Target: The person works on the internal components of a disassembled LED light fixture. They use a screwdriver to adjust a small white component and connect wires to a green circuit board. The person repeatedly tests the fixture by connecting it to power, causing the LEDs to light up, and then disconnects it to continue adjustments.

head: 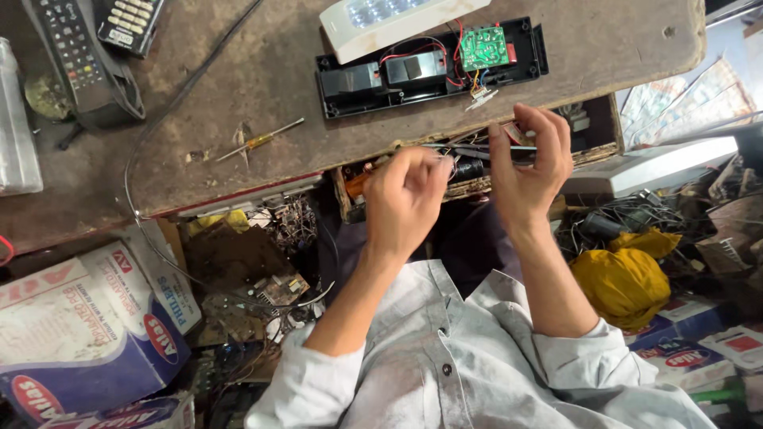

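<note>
Where the worn tabletop [262, 71] ends above cluttered boxes [87, 334], a small part [517, 133] is pinched in the right hand [528, 163]; the left hand [405, 195] is curled around wires [457, 159].

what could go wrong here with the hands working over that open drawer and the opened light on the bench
1. The right hand pinches a small part above the open drawer full of clutter; if it slips it may be lost among the parts.
2. The opened lamp case sits near the bench edge with its green circuit board and thin wires exposed; a bump from the left hand could strain them.
</note>
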